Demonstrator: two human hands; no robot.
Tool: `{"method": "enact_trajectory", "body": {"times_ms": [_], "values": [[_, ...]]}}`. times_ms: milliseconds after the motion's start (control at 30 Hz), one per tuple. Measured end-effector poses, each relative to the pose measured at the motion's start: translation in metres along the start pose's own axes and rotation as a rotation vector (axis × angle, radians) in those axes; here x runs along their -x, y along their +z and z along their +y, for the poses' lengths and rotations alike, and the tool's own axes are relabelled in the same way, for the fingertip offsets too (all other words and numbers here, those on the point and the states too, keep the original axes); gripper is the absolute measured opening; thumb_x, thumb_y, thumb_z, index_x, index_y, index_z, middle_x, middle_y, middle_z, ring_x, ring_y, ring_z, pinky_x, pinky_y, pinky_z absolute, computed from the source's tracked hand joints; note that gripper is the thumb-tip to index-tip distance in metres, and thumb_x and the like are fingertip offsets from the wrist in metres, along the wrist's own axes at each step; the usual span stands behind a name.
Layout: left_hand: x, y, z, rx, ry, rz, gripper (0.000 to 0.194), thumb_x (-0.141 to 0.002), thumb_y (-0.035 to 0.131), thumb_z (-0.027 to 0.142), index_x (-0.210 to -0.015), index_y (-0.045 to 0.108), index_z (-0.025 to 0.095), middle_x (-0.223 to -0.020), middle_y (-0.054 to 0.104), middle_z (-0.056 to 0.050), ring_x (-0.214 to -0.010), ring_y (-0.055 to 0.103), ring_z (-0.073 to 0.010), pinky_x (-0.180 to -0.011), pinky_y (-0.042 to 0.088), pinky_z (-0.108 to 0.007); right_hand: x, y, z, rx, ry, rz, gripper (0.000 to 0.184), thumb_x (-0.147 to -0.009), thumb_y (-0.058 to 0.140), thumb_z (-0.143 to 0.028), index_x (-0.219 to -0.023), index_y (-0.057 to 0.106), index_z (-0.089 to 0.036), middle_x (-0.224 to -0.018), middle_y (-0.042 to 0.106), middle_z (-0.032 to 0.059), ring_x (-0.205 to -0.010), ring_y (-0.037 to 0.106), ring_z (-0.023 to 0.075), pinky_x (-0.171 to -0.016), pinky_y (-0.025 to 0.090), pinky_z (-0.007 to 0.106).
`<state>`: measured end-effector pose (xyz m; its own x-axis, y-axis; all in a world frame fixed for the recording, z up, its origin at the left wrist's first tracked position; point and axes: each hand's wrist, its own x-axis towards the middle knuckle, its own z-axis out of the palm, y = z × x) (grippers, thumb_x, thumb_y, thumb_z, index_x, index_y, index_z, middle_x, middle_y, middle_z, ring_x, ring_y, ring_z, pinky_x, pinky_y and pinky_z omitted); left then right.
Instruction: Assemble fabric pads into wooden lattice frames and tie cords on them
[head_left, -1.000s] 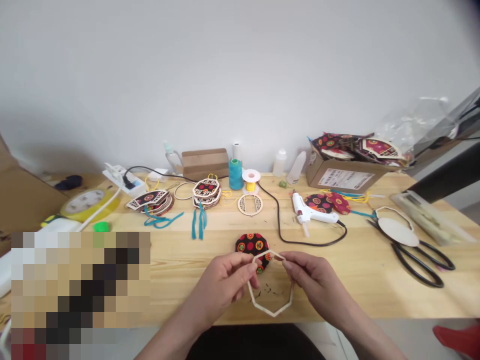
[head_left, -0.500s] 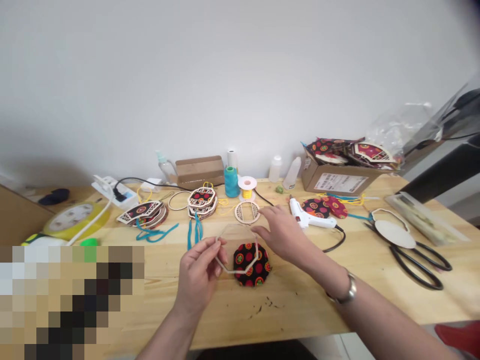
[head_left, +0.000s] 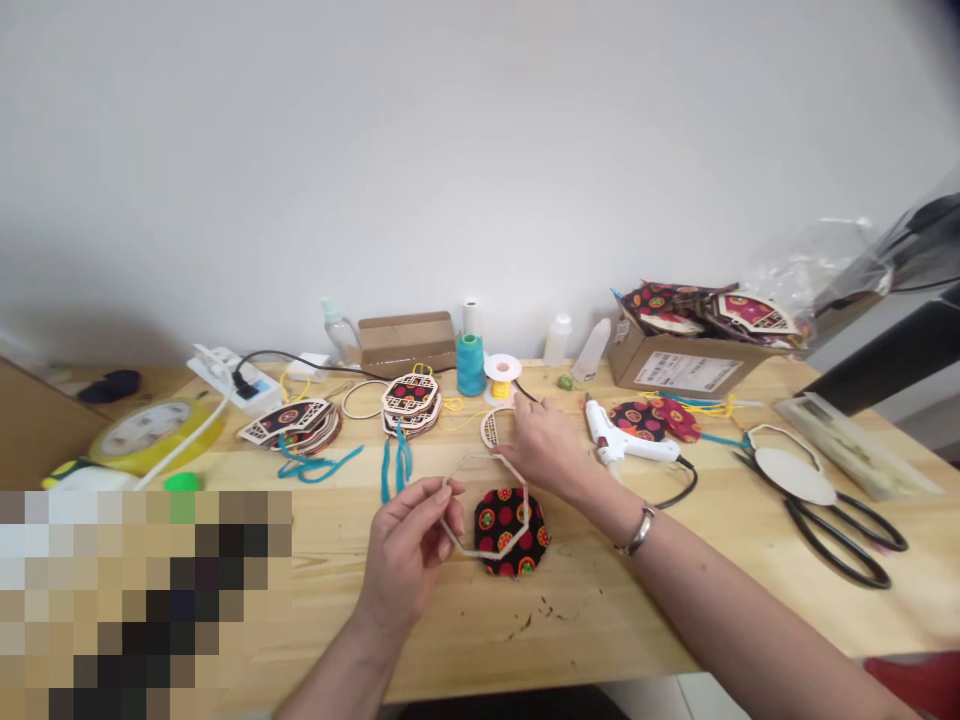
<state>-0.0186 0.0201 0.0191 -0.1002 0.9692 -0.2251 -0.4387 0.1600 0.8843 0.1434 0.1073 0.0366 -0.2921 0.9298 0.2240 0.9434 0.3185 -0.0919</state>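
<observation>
My left hand [head_left: 416, 530] pinches a thin pale octagonal frame [head_left: 480, 553] at its left edge, tilted over the table. Partly behind the frame lies an octagonal fabric-covered piece [head_left: 517, 535], black with red and orange flower patterns. My right hand [head_left: 536, 440] is closed over the right side of a round wooden lattice piece [head_left: 490, 428], with the thumb at the near edge and the fingers at the far edge. That hand hides about half of the lattice piece, which appears to rest on the table.
A white glue gun [head_left: 630, 440] lies to the right with its cord, near black-handled scissors [head_left: 832, 520]. Behind stand a teal thread cone [head_left: 471, 365], a yellow spool [head_left: 501, 380] and a filled cardboard box [head_left: 690, 365]. Decorated lattice pieces [head_left: 411, 405] are stacked left of centre.
My right hand has moved from beside the round lattice piece onto it, and its fingers have closed over the right side. My left hand still holds the octagonal frame.
</observation>
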Motion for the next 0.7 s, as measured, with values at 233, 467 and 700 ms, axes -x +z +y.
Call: {"method": "enact_trajectory", "body": {"times_ms": [233,467,700], "values": [[0.000,-0.002,0.001,0.018,-0.005,0.014,0.018,-0.067,0.071,0.027,-0.076,0.067,0.012,-0.050,0.058,0.001,-0.036,0.042,-0.0028,-0.034,0.027,-0.012,0.079,-0.057,0.058,0.219,0.094,0.247,0.067,-0.079,0.055,-0.052,-0.127,0.043,-0.007,-0.104,0.065,0.0180,-0.095,0.056,0.0316,-0.077,0.044,0.039],[-0.004,0.000,0.001,0.069,-0.039,0.027,0.017,-0.067,0.070,0.026,-0.076,0.066,0.012,-0.050,0.058,0.001,-0.034,0.040,-0.0021,-0.033,0.023,-0.011,0.174,-0.059,0.149,0.325,0.565,0.033,0.068,-0.071,0.051,-0.066,-0.113,0.056,-0.013,-0.074,0.066,0.0151,-0.072,0.062,0.0332,-0.051,0.041,0.035],[-0.006,0.002,0.002,0.081,-0.020,0.051,0.017,-0.064,0.071,0.024,-0.074,0.067,0.011,-0.050,0.059,0.001,-0.034,0.041,-0.0023,-0.033,0.026,-0.012,0.183,-0.036,0.167,0.284,0.560,-0.028,0.054,-0.076,0.047,-0.057,-0.102,0.062,-0.012,-0.083,0.069,0.0181,-0.083,0.063,0.0354,-0.062,0.047,0.041]]}}
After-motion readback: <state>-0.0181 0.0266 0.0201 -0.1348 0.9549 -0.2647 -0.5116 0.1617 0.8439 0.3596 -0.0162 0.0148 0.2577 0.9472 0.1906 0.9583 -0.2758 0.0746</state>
